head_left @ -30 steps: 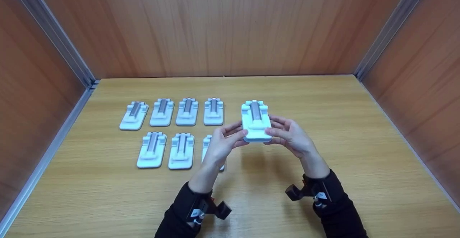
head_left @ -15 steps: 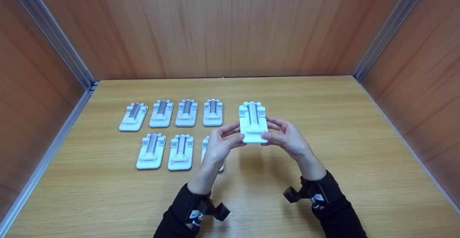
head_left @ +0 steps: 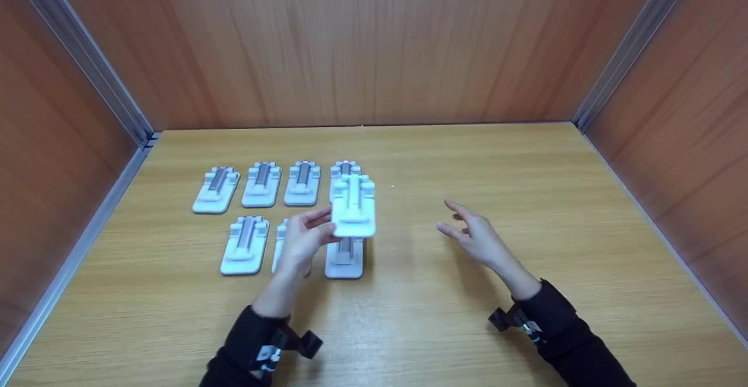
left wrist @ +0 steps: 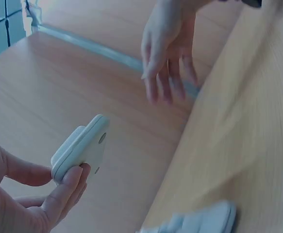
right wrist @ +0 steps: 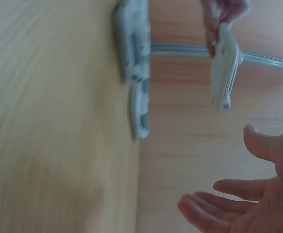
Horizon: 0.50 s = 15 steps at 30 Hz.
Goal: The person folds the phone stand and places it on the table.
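My left hand (head_left: 304,239) pinches a white folded phone stand (head_left: 353,208) by its left edge and holds it above the table. In the left wrist view the thumb is on one face of the phone stand (left wrist: 80,148), with fingers on the flat back, where round pads show. My right hand (head_left: 476,236) is in the air to the right, apart from everything, its fingers relaxed and thumb spread. In the right wrist view that hand (right wrist: 258,199) holds nothing, and the held phone stand (right wrist: 224,68) hangs beyond it.
Several like phone stands lie in two rows on the wooden table (head_left: 444,328), among them one at far left (head_left: 216,191) and one at front left (head_left: 245,246). The held one partly covers two of them. Wood panels (head_left: 362,48) enclose the back and sides.
Both hands held the phone stand before. My right hand has let go and drawn away to the right; my left hand has carried the stand left, over the rows.
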Available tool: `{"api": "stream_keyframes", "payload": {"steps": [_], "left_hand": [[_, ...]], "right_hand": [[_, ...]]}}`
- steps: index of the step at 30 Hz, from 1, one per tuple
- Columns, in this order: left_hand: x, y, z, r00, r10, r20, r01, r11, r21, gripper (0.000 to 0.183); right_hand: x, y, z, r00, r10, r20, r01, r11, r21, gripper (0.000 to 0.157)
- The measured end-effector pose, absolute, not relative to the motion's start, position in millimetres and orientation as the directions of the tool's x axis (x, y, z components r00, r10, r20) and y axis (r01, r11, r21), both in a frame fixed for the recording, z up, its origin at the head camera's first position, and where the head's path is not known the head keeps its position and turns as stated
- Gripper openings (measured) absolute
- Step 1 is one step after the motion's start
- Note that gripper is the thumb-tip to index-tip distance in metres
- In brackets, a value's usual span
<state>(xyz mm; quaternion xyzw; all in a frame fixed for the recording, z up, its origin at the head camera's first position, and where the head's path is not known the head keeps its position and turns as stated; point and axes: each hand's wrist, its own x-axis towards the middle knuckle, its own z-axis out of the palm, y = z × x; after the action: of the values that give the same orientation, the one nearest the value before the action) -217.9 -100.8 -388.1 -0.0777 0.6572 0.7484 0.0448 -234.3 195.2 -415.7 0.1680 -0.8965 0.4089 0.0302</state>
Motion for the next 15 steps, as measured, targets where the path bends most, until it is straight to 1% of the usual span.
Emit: {"api": "stream_keyframes", "payload": {"steps": [4,5,7,9,11,15], "left_hand": [[-221,-138,-395,-0.969,-0.116,-0.217,-0.213,-0.045,0.976,0.042],[-223,-148,-398,-0.965,-0.13,-0.229,-0.225,-0.042,0.973,0.043],[-231,-174,-416,-0.954,-0.176,-0.243,-0.24,-0.038,0.97,0.043],[-239,-202,-436,-0.943,-0.231,-0.239,-0.236,-0.04,0.971,0.044],[-247,-233,-457,-0.939,-0.25,-0.235,-0.227,-0.06,0.972,0.043],[-256,-286,-487,-0.912,-0.328,-0.247,-0.232,-0.085,0.969,0.043]], "right_hand": [[-238,213,-423,-0.946,-0.242,0.216,-0.322,0.764,-0.559,0.056],[-239,218,-425,-0.948,-0.234,0.216,-0.315,0.791,-0.525,0.056],[-242,228,-427,-0.953,-0.221,0.208,-0.296,0.831,-0.47,0.057],[-244,238,-428,-0.956,-0.212,0.201,-0.281,0.859,-0.427,0.059],[-247,246,-429,-0.96,-0.209,0.186,-0.268,0.877,-0.398,0.062],[-251,257,-428,-0.97,-0.193,0.15,-0.236,0.895,-0.379,0.07]]}}
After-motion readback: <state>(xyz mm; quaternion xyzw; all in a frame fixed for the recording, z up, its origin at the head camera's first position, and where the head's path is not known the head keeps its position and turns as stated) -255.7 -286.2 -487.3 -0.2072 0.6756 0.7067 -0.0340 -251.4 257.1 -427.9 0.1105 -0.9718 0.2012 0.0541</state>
